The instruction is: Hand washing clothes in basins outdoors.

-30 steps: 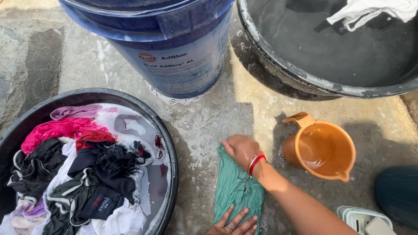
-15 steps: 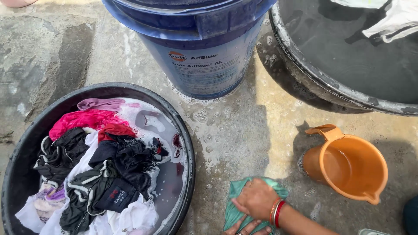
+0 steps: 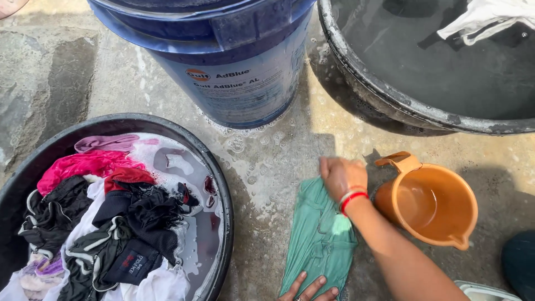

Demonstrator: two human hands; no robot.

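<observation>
The right hand [image 3: 340,175] seems fisted on the green cloth's [image 3: 317,239] far end, the left hand [image 3: 309,291] pressing flat its near edge; soaked, limp, probably slippery with suds, best gripped bunched.

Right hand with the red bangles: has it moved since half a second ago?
Yes. The right hand has pushed forward along the green cloth, away from the person, toward the blue plastic bucket.

A: How many tubs?
B: Two black tubs: one [image 3: 220,223] left of the right hand [image 3: 340,175], full of clothes, and one [image 3: 390,106] above it with water.
A: Buckets, jugs?
B: One blue bucket [image 3: 223,72] up-left of that hand, one orange jug [image 3: 432,203] just right of it.
A: Cloths under the hands?
B: One green cloth [image 3: 317,239], with two hands on it; the left hand [image 3: 309,291] is below.
</observation>
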